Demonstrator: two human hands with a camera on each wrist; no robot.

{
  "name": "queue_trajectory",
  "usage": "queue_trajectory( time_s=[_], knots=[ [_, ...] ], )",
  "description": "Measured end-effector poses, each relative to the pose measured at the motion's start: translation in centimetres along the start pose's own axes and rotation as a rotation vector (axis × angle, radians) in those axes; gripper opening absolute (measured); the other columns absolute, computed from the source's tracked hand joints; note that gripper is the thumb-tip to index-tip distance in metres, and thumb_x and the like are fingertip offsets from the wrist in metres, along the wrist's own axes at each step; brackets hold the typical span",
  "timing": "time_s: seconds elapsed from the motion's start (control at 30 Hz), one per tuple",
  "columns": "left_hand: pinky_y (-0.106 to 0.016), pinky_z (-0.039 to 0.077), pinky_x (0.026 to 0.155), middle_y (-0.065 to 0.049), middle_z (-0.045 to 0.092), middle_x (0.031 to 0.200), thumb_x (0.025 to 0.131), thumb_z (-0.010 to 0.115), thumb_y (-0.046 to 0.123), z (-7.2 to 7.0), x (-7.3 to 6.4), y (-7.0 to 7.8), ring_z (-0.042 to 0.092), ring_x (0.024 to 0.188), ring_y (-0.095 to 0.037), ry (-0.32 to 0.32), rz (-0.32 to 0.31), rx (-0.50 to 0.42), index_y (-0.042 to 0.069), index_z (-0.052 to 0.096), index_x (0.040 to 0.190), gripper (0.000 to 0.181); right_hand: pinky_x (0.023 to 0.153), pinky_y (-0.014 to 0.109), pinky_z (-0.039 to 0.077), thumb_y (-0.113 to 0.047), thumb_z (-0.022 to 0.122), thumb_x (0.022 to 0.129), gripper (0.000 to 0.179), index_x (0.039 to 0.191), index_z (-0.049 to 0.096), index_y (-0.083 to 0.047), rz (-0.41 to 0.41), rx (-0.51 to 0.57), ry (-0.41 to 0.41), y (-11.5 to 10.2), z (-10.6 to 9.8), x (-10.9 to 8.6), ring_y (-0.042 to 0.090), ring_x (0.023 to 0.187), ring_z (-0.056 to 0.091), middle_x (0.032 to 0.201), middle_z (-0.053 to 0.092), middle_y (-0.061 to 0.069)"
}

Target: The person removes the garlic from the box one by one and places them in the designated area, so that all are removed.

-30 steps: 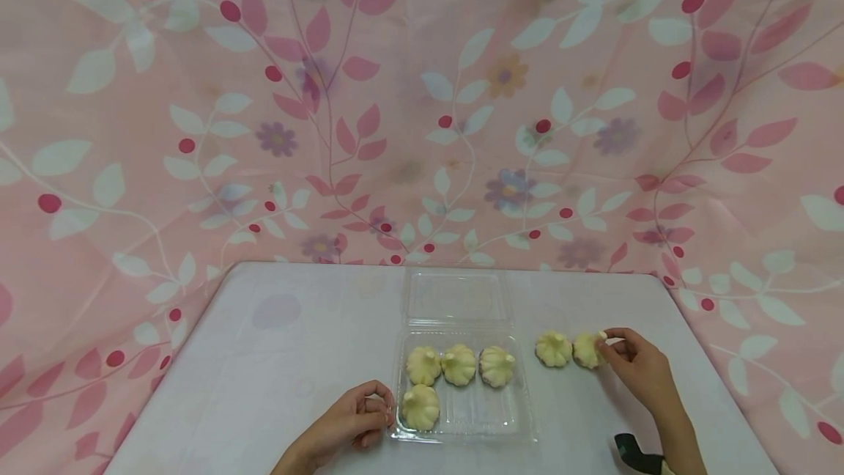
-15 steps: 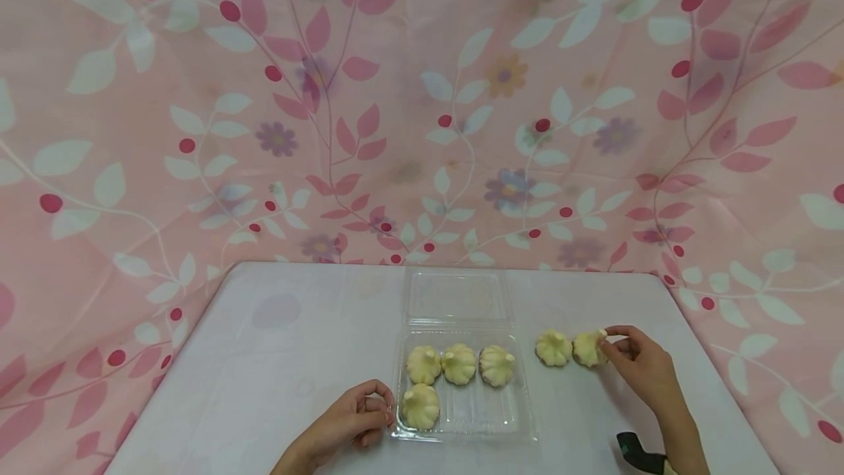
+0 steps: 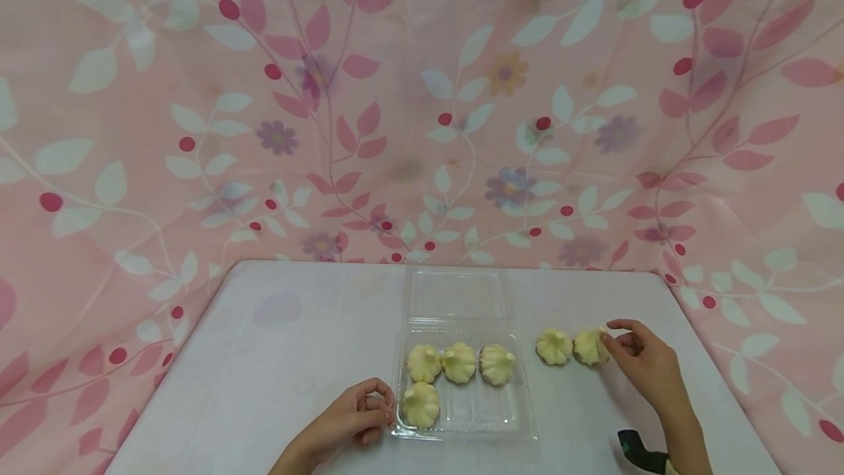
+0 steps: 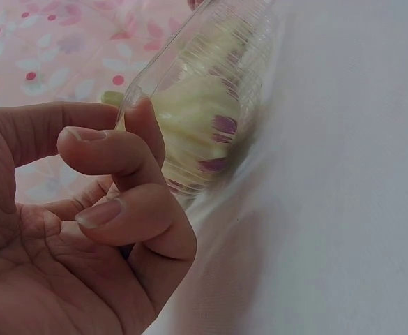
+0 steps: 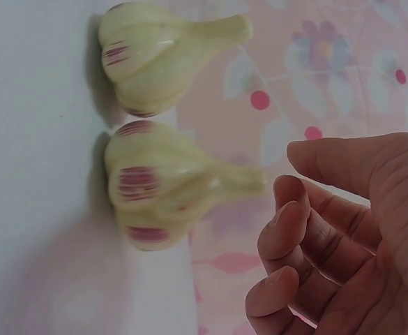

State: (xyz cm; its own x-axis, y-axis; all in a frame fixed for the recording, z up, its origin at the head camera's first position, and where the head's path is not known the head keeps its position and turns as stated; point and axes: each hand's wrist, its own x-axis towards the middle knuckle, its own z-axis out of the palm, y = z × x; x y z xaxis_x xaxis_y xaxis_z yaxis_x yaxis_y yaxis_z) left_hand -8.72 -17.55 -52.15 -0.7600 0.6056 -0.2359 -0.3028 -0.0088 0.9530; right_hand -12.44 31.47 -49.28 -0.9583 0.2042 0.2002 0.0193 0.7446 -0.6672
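The white table (image 3: pixel 316 328) spreads beneath the left hand (image 3: pixel 356 414) and the right hand (image 3: pixel 648 370). Between them stands the clear plastic container (image 3: pixel 478 410), its lid (image 3: pixel 458 295) folded back beyond the hands. It looks light, so a tug from the left could drag or tip it. The left hand, fingers curled, seems to pinch its near-left rim; too hard a squeeze might flex the wall and roll the four garlic bulbs (image 3: pixel 458 363) inside, right of its fingertips. The right hand holds nothing, its thumb and fingers narrowly parted. Just left of its fingertips sits the nearer bulb (image 3: pixel 587 347), with the farther bulb (image 3: pixel 554 347) past it, almost touching. An off-centre grasp could shove one into the other, and the smooth stem (image 5: pixel 240 182) might slip from a tip-only pinch.
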Motion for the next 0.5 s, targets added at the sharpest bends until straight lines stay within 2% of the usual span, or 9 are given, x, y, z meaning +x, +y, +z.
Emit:
queue_trajectory(
  time_s=[0.23, 0.37, 0.5],
  knots=[
    [-0.021, 0.035, 0.048, -0.009, 0.065, 0.086, 0.095, 0.061, 0.006, 0.0, 0.0, 0.1, 0.043, 0.054, -0.006, 0.001, 0.001, 0.005, -0.015, 0.044, 0.114, 0.033, 0.050, 0.024, 0.045, -0.026, 0.072, 0.092, 0.028, 0.112, 0.065, -0.008, -0.043, -0.002, 0.046, -1.6, -0.4, -0.4, 0.007, 0.064, 0.057, 0.077, 0.067, 0.003],
    [-0.021, 0.035, 0.048, -0.009, 0.066, 0.087, 0.095, 0.061, 0.006, 0.0, 0.0, 0.0, 0.043, 0.054, -0.006, -0.002, 0.003, 0.001, -0.014, 0.045, 0.114, 0.032, 0.051, 0.024, 0.046, -0.027, 0.072, 0.092, 0.028, 0.112, 0.066, -0.009, -0.051, 0.007, 0.045, -2.7, -0.4, -0.7, 0.008, 0.065, 0.058, 0.077, 0.066, 0.003],
    [-0.021, 0.035, 0.048, -0.009, 0.066, 0.087, 0.095, 0.061, 0.007, 0.0, 0.0, -0.1, 0.043, 0.053, -0.005, -0.002, 0.005, 0.003, -0.013, 0.046, 0.113, 0.030, 0.050, 0.025, 0.046, -0.025, 0.073, 0.092, 0.026, 0.112, 0.066, -0.010, -0.095, 0.021, 0.035, -3.6, -0.3, -1.1, 0.010, 0.065, 0.058, 0.077, 0.066, 0.002]
  ],
)
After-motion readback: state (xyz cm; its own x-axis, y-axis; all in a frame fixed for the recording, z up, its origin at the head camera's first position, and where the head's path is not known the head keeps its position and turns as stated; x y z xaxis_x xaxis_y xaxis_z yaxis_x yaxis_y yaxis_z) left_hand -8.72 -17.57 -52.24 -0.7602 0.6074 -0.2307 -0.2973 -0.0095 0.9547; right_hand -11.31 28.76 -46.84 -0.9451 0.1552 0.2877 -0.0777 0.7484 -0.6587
